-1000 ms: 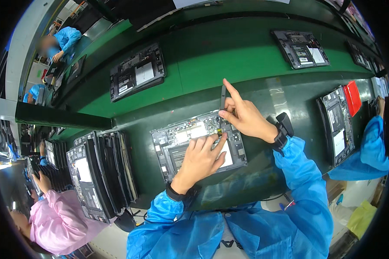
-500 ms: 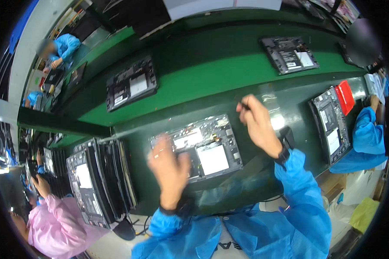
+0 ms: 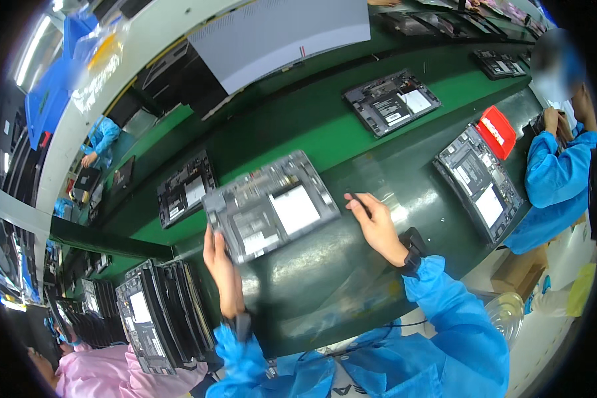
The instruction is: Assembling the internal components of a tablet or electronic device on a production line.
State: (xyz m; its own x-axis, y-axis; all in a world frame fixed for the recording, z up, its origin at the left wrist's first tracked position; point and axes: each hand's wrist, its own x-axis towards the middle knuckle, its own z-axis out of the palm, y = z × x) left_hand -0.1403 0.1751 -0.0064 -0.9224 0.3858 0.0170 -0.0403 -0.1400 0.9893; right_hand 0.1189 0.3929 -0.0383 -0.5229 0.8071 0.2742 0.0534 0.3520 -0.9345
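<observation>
An opened laptop base with bare inner parts is raised and tilted above the bench, a bright white rectangle on its right half. My left hand grips it at the near left corner, thumb and fingers around the edge. Just off its right edge is my right hand, closed in a pinch around a small thin dark tool whose exact kind I cannot make out. That hand looks apart from the laptop base.
Stacked laptop bases stand on edge at left. Others lie on the green line: one laptop base beyond, another at left. A laptop base with a red card is at right, near a co-worker's blue sleeve.
My left hand has taken hold of the laptop base and lifted it up and leftward from the bench. My right hand has come lower, the dark tool still in it. The view has shifted.
</observation>
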